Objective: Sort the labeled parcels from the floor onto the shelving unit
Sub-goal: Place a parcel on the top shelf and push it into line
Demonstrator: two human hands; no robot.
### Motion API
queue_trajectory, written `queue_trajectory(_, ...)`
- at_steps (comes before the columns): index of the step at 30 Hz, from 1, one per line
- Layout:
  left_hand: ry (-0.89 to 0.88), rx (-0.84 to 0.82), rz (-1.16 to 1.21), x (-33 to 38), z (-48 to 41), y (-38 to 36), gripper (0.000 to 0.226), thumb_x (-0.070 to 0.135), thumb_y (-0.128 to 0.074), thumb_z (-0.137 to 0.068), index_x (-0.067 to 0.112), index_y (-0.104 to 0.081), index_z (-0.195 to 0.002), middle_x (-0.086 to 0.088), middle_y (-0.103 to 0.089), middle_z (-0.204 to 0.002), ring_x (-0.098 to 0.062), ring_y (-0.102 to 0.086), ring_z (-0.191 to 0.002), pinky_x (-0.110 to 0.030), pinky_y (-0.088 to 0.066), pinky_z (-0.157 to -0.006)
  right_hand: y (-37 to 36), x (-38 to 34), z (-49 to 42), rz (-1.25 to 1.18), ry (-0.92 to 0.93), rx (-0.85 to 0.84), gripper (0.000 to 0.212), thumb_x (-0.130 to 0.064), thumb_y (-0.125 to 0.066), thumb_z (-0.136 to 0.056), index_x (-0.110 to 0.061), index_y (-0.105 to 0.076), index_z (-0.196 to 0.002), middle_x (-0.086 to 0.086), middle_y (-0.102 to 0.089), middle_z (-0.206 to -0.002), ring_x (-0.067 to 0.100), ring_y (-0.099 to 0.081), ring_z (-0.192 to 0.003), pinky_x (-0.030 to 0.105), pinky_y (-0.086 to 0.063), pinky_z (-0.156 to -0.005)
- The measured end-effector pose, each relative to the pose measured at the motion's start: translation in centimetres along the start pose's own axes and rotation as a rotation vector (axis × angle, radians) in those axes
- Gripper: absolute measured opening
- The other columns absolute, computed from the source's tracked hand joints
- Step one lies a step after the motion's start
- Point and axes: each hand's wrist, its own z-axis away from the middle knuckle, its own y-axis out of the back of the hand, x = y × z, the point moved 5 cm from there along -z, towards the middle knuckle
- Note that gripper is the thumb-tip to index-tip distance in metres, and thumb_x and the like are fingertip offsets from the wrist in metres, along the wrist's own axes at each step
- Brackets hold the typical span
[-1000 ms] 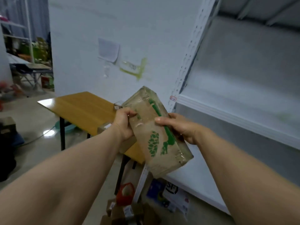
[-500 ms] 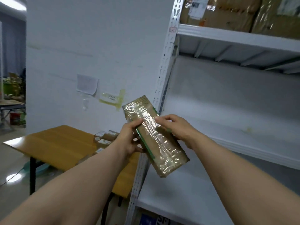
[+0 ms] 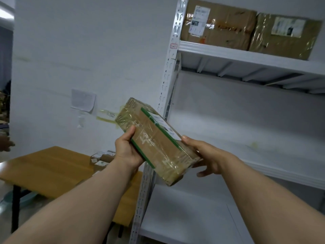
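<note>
**Taped parcel held in both hands before the shelving**

The cardboard parcel (image 3: 156, 143), wrapped in clear tape with green stripes and a white label along its right edge, is in the air, tilted with its far end higher. It crosses in front of the shelving unit's perforated upright (image 3: 168, 81) and rests on no shelf. The left hand (image 3: 127, 151) grips its left long edge, thumb on the top face and fingers beneath. The right hand (image 3: 206, 156) holds the right edge, thumb by the label and fingers curled under the near corner. Two large labeled cardboard boxes (image 3: 219, 25) sit side by side on the upper shelf (image 3: 246, 56). To the left stands a wooden table (image 3: 49, 166) bearing small boxes (image 3: 100, 158), and a paper note (image 3: 83, 100) is stuck on the wall.
</note>
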Motion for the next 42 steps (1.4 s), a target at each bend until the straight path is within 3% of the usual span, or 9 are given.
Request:
queue_trajectory(4, -0.018, -0.033, 0.053, 0.0, -0.3, -0.8, 0.032, 0.036, -0.062, -0.086, 0.011, -0.081, -0.094, -0.013, -0.072, -0.113, -0.034, -0.071, -0.096, -0.051, -0.055, -0.085, -0.4, 1.3, 0.1, -0.316, -0.022, -0.141, 0.085, -0.081, -0.07, -0.059, -0.019, -0.073, -0.117, 0.017, -0.069, -0.121, 0.04, -0.066, -0.111, 0.06, -0.056, -0.087)
queue_trajectory(7, -0.016, -0.075, 0.108, -0.3, -0.5, -1.3, 0.043, 0.039, -0.059, -0.088, 0.012, -0.071, -0.12, -0.014, -0.066, -0.126, -0.037, -0.063, -0.116, -0.058, -0.044, -0.101, -1.1, 1.0, 0.0, -0.528, 0.031, -0.22, 0.082, -0.061, -0.085, -0.054, -0.015, -0.072, -0.12, 0.019, -0.074, -0.113, 0.039, -0.073, -0.098, 0.062, -0.054, -0.089)
queue_trajectory(15, 0.054, -0.071, 0.071, -0.6, -0.9, -2.2, 0.045, 0.043, -0.049, -0.096, 0.014, -0.066, -0.125, -0.018, -0.065, -0.127, -0.042, -0.062, -0.115, -0.059, -0.043, -0.102, 0.2, 0.5, -0.2, -0.501, 0.048, -0.182, 0.06, -0.046, -0.092, -0.054, -0.013, -0.074, -0.101, 0.014, -0.074, -0.096, 0.033, -0.07, -0.097, 0.057, -0.057, -0.085)
queue_trajectory(19, 0.143, 0.106, -0.318, -0.7, -0.5, -2.3, 0.041, 0.063, -0.061, -0.083, 0.024, -0.07, -0.092, -0.013, -0.065, -0.115, -0.032, -0.064, -0.104, -0.052, -0.052, -0.076, 0.9, -0.2, -0.4, -0.47, 0.142, -0.061, 0.044, -0.046, -0.082, -0.068, -0.029, -0.072, -0.107, 0.006, -0.075, -0.099, 0.03, -0.066, -0.101, 0.054, -0.056, -0.086)
queue_trajectory(22, 0.308, -0.055, -0.643, -2.2, 0.7, -2.9, 0.044, 0.071, -0.068, -0.07, 0.033, -0.064, -0.091, -0.013, -0.064, -0.115, -0.039, -0.056, -0.114, -0.07, -0.039, -0.089, 0.2, -0.9, -0.9, -0.572, 0.211, -0.019, 0.048, -0.039, -0.074, -0.084, -0.034, -0.059, -0.13, 0.007, -0.071, -0.118, 0.033, -0.065, -0.102, 0.05, -0.056, -0.081)
queue_trajectory(26, 0.305, -0.205, -0.857, -3.2, 0.9, -3.9, 0.069, 0.045, -0.085, -0.065, 0.028, -0.058, -0.126, -0.011, -0.064, -0.127, -0.032, -0.057, -0.12, -0.059, -0.051, -0.091, -0.8, -1.6, -1.1, -0.655, 0.213, -0.013, 0.078, -0.029, -0.076, -0.085, -0.032, -0.035, -0.152, 0.013, -0.063, -0.133, 0.037, -0.065, -0.11, 0.058, -0.052, -0.091)
queue_trajectory(32, 0.175, -0.246, -1.058, 1.0, -0.6, -5.3, 0.059, 0.004, -0.074, -0.065, 0.028, -0.064, -0.117, -0.007, -0.073, -0.105, -0.027, -0.069, -0.098, -0.039, -0.057, -0.083, 0.5, -3.1, -0.6, -0.662, 0.226, 0.072, 0.126, -0.043, -0.089, -0.057, -0.048, -0.01, -0.155, 0.016, -0.025, -0.161, 0.045, -0.03, -0.144, 0.075, -0.034, -0.1)
queue_trajectory(39, 0.194, -0.305, -1.318, 5.2, -1.1, -6.1, 0.053, 0.004, -0.071, -0.067, 0.043, -0.072, -0.103, -0.003, -0.075, -0.101, -0.023, -0.069, -0.098, -0.045, -0.054, -0.092, 5.2, -3.4, -0.1, -0.768, 0.366, 0.397, 0.108, -0.036, -0.088, -0.072, -0.055, -0.014, -0.149, 0.0, -0.047, -0.133, 0.033, -0.042, -0.127, 0.057, -0.053, -0.089)
queue_trajectory(42, 0.171, -0.295, -1.314, 6.2, -1.1, -6.5, 0.056, -0.002, -0.068, -0.07, 0.04, -0.071, -0.108, -0.004, -0.075, -0.103, -0.027, -0.066, -0.103, -0.045, -0.055, -0.089, 6.2, -3.2, 0.1, -0.749, 0.401, 0.434, 0.09, -0.029, -0.087, -0.075, -0.044, -0.031, -0.144, -0.006, -0.062, -0.117, 0.025, -0.052, -0.12, 0.051, -0.059, -0.084)
